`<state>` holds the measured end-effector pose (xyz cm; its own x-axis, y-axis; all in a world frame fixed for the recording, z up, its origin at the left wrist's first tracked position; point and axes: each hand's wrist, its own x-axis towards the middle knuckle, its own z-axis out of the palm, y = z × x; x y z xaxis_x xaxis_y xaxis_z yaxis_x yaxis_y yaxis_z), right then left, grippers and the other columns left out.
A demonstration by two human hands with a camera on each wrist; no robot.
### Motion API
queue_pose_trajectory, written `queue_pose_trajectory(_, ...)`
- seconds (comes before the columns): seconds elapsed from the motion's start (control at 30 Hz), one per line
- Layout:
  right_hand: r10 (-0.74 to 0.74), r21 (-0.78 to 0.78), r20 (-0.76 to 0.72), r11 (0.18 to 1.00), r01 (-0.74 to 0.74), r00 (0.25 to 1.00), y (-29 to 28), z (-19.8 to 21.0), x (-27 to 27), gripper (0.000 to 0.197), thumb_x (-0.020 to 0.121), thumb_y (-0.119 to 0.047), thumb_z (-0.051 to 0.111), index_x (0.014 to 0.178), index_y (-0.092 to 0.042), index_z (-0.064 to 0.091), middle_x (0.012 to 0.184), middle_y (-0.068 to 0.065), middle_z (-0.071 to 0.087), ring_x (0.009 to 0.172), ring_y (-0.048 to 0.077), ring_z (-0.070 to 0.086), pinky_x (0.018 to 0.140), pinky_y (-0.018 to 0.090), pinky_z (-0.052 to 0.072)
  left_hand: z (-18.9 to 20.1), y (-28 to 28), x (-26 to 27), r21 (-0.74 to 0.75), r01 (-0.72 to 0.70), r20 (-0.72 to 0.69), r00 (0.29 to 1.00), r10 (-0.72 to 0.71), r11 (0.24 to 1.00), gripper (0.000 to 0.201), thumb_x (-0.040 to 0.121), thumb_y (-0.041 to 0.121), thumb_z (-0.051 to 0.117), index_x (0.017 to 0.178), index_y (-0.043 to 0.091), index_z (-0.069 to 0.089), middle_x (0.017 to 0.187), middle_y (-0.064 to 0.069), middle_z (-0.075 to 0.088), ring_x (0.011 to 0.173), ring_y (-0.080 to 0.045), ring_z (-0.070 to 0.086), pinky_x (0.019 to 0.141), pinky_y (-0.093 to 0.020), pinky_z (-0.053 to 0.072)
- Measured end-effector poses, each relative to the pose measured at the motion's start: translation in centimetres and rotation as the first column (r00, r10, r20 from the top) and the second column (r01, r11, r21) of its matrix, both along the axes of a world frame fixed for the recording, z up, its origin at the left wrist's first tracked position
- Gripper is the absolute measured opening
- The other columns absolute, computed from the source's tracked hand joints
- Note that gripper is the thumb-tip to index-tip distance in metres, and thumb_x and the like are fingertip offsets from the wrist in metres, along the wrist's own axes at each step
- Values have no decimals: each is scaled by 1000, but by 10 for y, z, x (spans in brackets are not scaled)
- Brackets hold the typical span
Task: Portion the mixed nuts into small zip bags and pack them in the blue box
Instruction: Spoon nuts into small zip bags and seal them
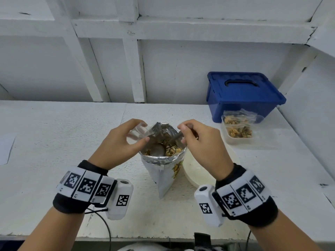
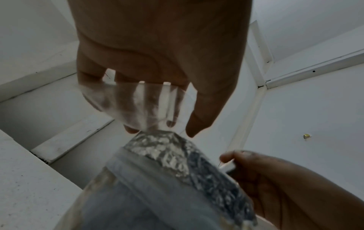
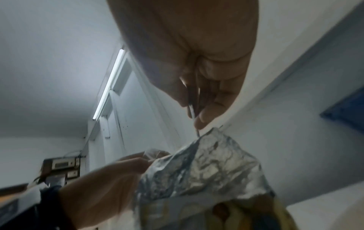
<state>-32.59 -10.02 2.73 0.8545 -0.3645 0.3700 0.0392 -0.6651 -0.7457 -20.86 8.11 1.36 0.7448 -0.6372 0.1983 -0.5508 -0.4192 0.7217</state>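
An open foil nut bag (image 1: 164,171) stands at the table's middle, with mixed nuts (image 1: 173,150) showing inside. My left hand (image 1: 143,132) pinches a small clear zip bag (image 1: 138,131) at the foil bag's left rim; in the left wrist view the zip bag (image 2: 138,105) looks empty. My right hand (image 1: 183,133) grips a metal spoon (image 1: 158,150) by its handle, the bowl down among the nuts. The spoon handle (image 3: 192,109) runs between thumb and fingers. The blue box (image 1: 243,95) stands at the back right, lid on.
A clear tub (image 1: 235,140) holding filled zip bags (image 1: 237,131) sits in front of the blue box. A white round dish (image 1: 197,173) lies under my right wrist. A white wall runs along the table's back and right side.
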Motion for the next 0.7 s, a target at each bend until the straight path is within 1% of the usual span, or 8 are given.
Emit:
queue_pose_trajectory(0.1,45,-180,149,984,-17,988,-2,2,0,22,95,-19,48,96,-7,65,75,5,67,66,16,63,61,28,48,2,1,0,0,14,-21,1000,-14,1000,30,78,44,61,105,38,50,101,27,57,86,11,59,63,-13,41)
queue_pose_trajectory(0.17,92,-274,140,960,-51,986,-4,-1,2,27,95,-23,44,95,-6,65,75,5,67,65,15,61,61,29,47,3,1,-1,-9,11,-37,999,-11,1000,28,81,40,64,106,36,51,101,26,57,86,10,59,62,-13,44)
queue_pose_trajectory(0.23,118,-309,80,947,-88,990,-3,-7,3,31,95,-26,40,94,-7,64,73,4,66,62,14,58,59,27,46,3,0,-1,-14,-8,-52,999,8,1000,26,84,29,66,106,32,53,98,24,59,86,8,59,63,-14,47)
queue_pose_trajectory(0.37,84,-229,37,971,-74,996,-1,-13,7,27,93,-24,43,91,-7,64,63,2,62,51,12,52,54,22,41,3,-2,-1,-31,-30,-66,997,28,999,24,84,24,66,104,30,55,91,19,62,79,10,60,62,-7,46)
queue_pose_trajectory(0.5,47,-84,-2,995,-47,999,-1,-13,12,23,96,-18,47,92,-5,65,62,5,62,56,20,59,57,31,46,5,-4,-2,-26,-32,-78,996,30,999,23,83,24,67,103,30,55,91,17,63,78,13,59,61,-5,45)
queue_pose_trajectory(0.57,22,-34,-26,999,-23,999,-1,-12,13,22,96,-18,47,91,-6,65,63,5,63,59,20,61,61,33,47,5,-5,-2,-20,-26,-79,997,24,999,24,84,24,66,104,30,55,90,17,63,78,14,59,61,-5,45)
queue_pose_trajectory(0.63,-15,40,-40,999,17,999,-2,-12,14,22,96,-18,46,89,-9,64,62,3,64,60,15,62,61,26,49,5,-6,-2,-16,-20,-76,997,19,1000,25,83,26,67,104,30,55,90,18,63,79,13,59,61,-8,47)
queue_pose_trajectory(0.7,-49,136,-56,989,57,997,-6,-11,15,21,97,-17,44,86,-13,61,62,-1,63,56,6,61,55,14,47,5,-4,-1,-4,-6,-81,997,6,1000,30,80,40,68,106,32,55,92,19,64,82,11,60,65,-15,49)
